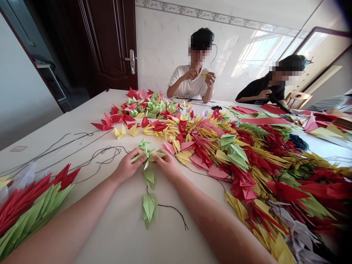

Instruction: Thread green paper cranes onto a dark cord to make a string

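Both of my hands pinch a light green origami crane (149, 155) over the near middle of the white table. My left hand (129, 165) grips its left wing, and my right hand (168, 164) has the right wing between thumb and fingers. Just beyond it another bit of green folded paper (143, 143) shows, partly hidden. Below hang or lie two more green folded pieces (149, 209), joined by a black cord (173, 209) whose loose end trails to the right. Whether the cord passes through the crane in my fingers is hidden.
A large heap of red, yellow, pink and green folded cranes (200, 143) spreads across the table's right side. Stacked strings of cranes (30, 209) lie at near left, beside loose black cords (103, 151). Two people sit across; one holds yellow paper (204, 74). Flat coloured sheets (265, 121) lie back right.
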### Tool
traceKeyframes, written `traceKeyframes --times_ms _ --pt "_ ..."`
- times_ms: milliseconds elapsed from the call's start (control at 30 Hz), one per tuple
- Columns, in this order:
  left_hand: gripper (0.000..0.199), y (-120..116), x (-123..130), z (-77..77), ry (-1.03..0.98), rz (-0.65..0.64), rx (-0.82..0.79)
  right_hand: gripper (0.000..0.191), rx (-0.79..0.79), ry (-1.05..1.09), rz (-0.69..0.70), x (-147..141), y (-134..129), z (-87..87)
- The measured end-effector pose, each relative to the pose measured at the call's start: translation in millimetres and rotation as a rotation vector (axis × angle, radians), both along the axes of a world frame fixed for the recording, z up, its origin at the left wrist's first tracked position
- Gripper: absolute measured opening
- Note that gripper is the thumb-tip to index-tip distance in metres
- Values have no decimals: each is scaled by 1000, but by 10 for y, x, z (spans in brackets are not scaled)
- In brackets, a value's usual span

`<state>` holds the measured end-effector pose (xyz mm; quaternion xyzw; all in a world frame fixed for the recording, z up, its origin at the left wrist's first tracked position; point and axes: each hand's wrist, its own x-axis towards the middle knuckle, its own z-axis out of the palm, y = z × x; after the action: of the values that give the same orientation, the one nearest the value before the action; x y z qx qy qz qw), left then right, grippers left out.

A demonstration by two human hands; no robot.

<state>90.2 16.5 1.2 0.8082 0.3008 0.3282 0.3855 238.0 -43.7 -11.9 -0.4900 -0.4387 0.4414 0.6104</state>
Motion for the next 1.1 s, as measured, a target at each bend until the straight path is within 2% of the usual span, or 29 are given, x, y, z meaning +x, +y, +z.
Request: traceKeyframes --times_ms 100,233,367,467,600,700,800,900,1000,1100 --pt "17 13 -12 -37 -43 2 144 15 100 -195 -45 48 7 -18" --pt "5 7 -49 -62 -28 -52 507 4 267 -484 -167 112 15 -43" --pt "10 -5 -78 -53 -25 -102 806 14 461 -735 -303 133 -7 -37" --pt "12 -8 -85 -41 -45 -106 935 16 554 -800 -371 123 -28 -24" --pt "9 -10 -84 -34 -43 -104 976 16 593 -829 -404 116 -36 -14" --pt "8 -13 -81 -42 -53 -114 924 15 586 -831 -403 119 -35 -16" --pt "6 -21 -67 -51 -80 -121 751 13 533 -769 -350 113 -40 -21" --pt "4 -29 -41 -44 -150 -84 377 7 397 -646 -205 95 -45 -19" --pt "17 -34 -18 -22 -197 -46 -35 9 223 -480 -87 83 -38 -2" --pt "23 -30 0 -4 -244 -34 -276 17 93 -236 31 88 -19 23"
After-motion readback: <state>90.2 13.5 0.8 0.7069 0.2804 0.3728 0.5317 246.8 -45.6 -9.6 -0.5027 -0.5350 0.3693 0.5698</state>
